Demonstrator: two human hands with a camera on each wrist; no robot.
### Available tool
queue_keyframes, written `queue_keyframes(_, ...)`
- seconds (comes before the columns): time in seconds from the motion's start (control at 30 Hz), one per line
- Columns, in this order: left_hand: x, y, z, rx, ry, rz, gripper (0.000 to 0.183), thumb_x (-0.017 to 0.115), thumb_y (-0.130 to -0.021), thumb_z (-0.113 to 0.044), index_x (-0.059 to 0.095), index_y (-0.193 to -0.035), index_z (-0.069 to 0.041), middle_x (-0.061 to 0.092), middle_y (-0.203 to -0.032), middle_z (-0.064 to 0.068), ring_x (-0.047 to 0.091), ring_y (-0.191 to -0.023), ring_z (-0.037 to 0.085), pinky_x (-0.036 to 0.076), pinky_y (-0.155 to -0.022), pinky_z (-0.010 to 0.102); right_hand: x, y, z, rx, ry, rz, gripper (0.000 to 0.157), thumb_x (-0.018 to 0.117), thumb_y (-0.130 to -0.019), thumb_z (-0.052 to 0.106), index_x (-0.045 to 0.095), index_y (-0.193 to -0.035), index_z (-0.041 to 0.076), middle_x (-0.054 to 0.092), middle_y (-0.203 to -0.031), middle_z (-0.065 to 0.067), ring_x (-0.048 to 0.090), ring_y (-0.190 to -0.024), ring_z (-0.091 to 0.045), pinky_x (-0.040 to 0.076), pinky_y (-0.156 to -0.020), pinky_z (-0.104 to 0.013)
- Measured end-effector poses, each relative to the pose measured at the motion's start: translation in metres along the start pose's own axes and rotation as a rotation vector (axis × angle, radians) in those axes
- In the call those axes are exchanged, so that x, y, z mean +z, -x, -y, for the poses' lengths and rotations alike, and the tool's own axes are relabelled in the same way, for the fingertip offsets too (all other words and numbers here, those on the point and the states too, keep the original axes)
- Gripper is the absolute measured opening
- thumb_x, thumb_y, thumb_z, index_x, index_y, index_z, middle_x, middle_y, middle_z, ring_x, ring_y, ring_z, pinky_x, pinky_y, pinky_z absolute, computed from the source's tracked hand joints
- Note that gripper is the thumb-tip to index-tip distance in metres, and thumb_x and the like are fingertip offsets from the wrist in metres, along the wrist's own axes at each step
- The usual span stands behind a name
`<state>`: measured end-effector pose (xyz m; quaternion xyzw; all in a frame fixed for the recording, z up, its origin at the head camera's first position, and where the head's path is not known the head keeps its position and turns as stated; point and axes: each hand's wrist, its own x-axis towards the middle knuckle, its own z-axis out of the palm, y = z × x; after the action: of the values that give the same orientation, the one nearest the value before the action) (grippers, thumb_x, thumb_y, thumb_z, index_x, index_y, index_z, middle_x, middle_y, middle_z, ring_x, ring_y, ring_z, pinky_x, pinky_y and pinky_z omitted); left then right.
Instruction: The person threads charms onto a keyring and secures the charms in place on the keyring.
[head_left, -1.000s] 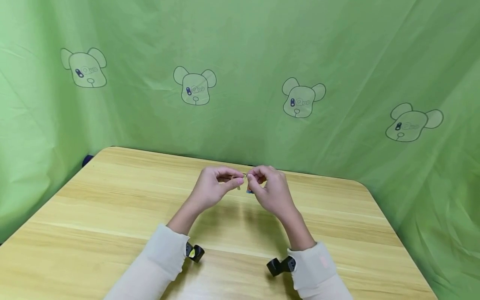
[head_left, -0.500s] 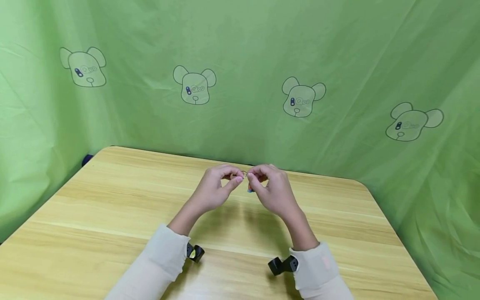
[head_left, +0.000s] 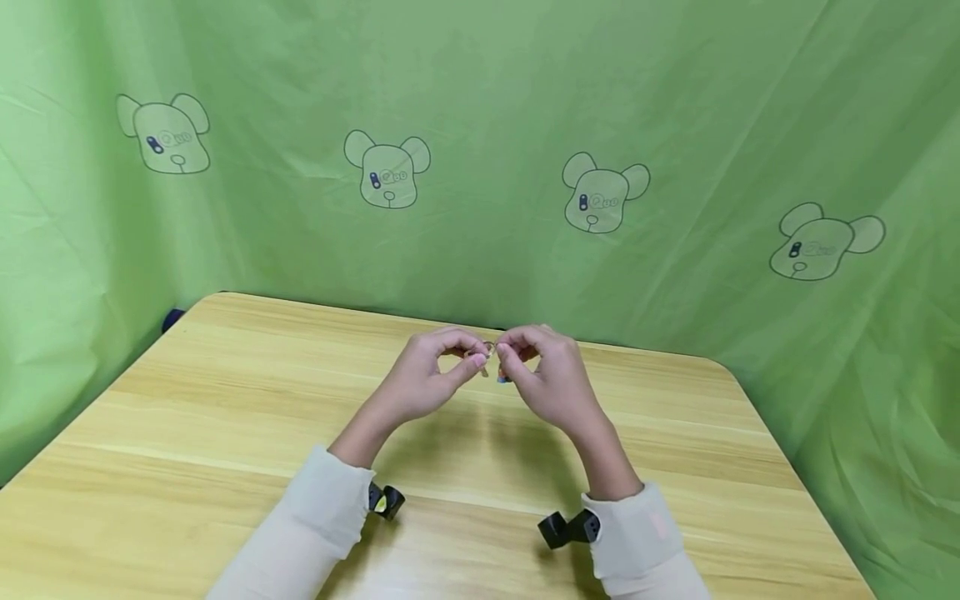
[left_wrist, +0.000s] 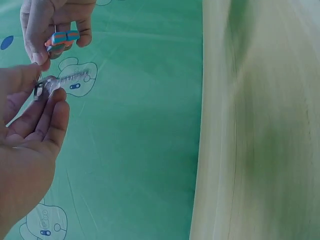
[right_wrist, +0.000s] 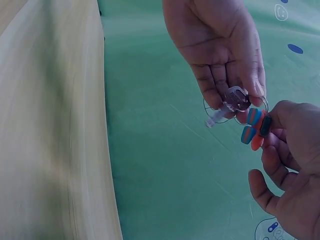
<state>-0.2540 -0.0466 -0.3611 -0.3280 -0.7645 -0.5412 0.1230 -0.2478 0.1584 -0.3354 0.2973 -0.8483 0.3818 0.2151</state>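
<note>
Over the far part of the table, my left hand [head_left: 427,379] and right hand [head_left: 551,379] meet fingertip to fingertip at a thin metal key ring [right_wrist: 265,103]. The left thumb and fingers pinch the ring, with a metal key [right_wrist: 236,99] lying against those fingers in the right wrist view. From the right hand's side hangs a small orange-and-blue charm [right_wrist: 254,125], its upper end close under the right thumb and forefinger, which pinch the ring's other side. The fingers partly hide the ring where they grip it.
A light wooden table [head_left: 225,417] with rounded corners lies under both arms. Behind it hangs a green curtain [head_left: 487,83] printed with bear heads. Black wrist cameras [head_left: 555,530] stick out from the cuffs. A dark object [head_left: 173,320] shows beyond the table's left corner.
Both hands stay at nearly the same spot. The right hand has shifted slightly right, widening the gap a little, and more of the ring shows. The key dropped from sight, then reappeared below the left fingers.
</note>
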Motion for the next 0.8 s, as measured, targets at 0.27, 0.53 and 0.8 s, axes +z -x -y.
queue_keyframes(0.27,0.0022,-0.0005,0.0004,0.026,-0.081,-0.058,0.01,0.071,-0.099,-0.017,0.076,-0.101,-0.008,0.074,-0.103,-0.001,0.068,-0.098,0.012,0.056,-0.091,0.041,0.0046,0.0001,0.0034,-0.032,0.089,-0.022,0.007,0.067,-0.097,0.007,0.074,-0.096,0.004,0.067,-0.076,0.004,0.059,-0.081,-0.015,0.053,-0.069,-0.035)
queue_keyframes(0.53,0.0003,-0.0012,0.0021,0.044,-0.067,-0.064,0.007,0.072,-0.097,-0.014,0.076,-0.101,-0.009,0.074,-0.107,0.0,0.068,-0.103,0.013,0.055,-0.093,0.038,0.0013,-0.0004,0.0053,-0.028,0.071,-0.007,0.007,0.068,-0.098,0.007,0.075,-0.099,0.005,0.067,-0.074,0.007,0.059,-0.082,-0.014,0.052,-0.071,-0.032)
queue_keyframes(0.8,-0.0023,-0.0005,0.0002,0.051,-0.025,-0.047,0.005,0.073,-0.096,-0.012,0.077,-0.097,-0.01,0.074,-0.11,0.001,0.068,-0.108,0.014,0.053,-0.097,0.036,0.0,-0.001,0.0047,-0.023,0.059,-0.001,0.006,0.068,-0.098,0.008,0.074,-0.098,0.005,0.067,-0.074,0.008,0.06,-0.082,-0.012,0.054,-0.069,-0.03)
